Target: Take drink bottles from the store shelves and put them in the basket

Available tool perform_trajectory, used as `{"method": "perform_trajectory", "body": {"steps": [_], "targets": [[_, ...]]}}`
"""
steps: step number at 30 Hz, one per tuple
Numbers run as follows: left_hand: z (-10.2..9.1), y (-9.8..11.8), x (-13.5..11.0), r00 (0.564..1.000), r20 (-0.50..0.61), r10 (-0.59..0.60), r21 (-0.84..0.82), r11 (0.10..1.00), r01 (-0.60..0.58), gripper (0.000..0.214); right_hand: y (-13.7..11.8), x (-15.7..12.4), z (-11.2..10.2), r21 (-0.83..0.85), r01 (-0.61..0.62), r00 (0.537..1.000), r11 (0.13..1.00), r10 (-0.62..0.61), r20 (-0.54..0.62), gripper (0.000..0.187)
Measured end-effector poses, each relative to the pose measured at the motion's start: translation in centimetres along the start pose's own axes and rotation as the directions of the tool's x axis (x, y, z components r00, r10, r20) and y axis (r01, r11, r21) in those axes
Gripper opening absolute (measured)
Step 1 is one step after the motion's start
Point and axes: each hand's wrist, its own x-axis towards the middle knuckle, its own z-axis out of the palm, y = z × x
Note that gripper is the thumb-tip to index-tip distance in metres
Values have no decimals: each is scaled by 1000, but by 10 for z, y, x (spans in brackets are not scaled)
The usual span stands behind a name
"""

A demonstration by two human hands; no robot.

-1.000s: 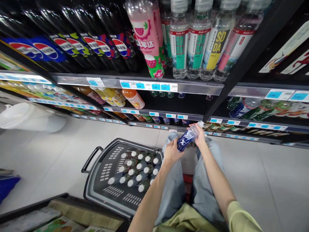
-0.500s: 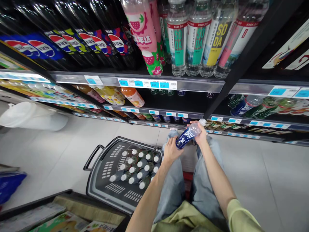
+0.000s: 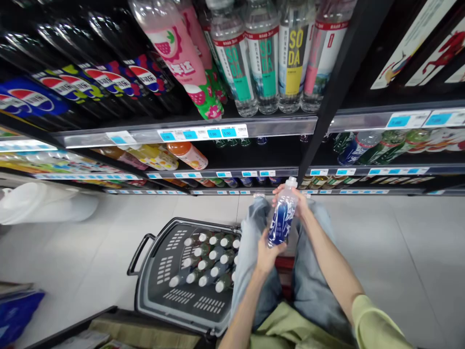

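A clear drink bottle with a dark blue label and a white cap is held between my two hands, above my knees. My left hand is closed around its lower end. Near the top, my right hand grips the bottle's far side, and part of its fingers is hidden behind it. The bottle leans slightly, cap toward the shelf. To the left of my legs, a dark grey shopping basket stands on the floor, holding several white-capped bottles upright.
Ahead is a drinks shelf with soda water bottles, a pink bottle and large cola bottles. A white bucket stands on the floor at left. Behind the basket is a display bin.
The bottle has turned more upright, and its label now shows another side. My left hand has shifted to its base. The view has swung slightly right.
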Motion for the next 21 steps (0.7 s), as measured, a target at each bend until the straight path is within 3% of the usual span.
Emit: {"method": "perform_trajectory", "body": {"steps": [2, 4, 7, 11, 13, 16, 18, 21], "targets": [[16, -21, -18, 988, 133, -81, -279, 953, 116, 69, 7, -5, 2, -36, -82, 992, 996, 85, 93, 42], [26, -35, -27, 974, 199, -112, -411, 892, 186, 69, 14, -6, 3, -66, -146, 977, 987, 154, 147, 43], [28, -38, -23, 972, 215, -100, -459, 868, 190, 67, 20, -3, 2, -44, -166, 978, 985, 170, 122, 43], [25, -26, -8, 976, 199, -88, -416, 894, 166, 79, 16, 8, -3, 27, -143, 988, 989, 142, 57, 41], [26, -22, -6, 987, 133, -86, -363, 923, 129, 88, 13, 10, -6, 44, -126, 991, 991, 123, 57, 42], [29, -22, -9, 997, -73, -18, -200, 980, 3, 94, 11, 9, -9, 63, -65, 997, 996, 62, 47, 44], [31, -23, -11, 981, -191, 43, -50, 997, -54, 95, 10, 8, -10, 68, -18, 1000, 997, 20, -24, 43], [32, -23, -11, 962, -264, 69, 88, 995, -48, 91, 11, 10, -12, 46, -12, 988, 999, 19, -153, 39]]}}
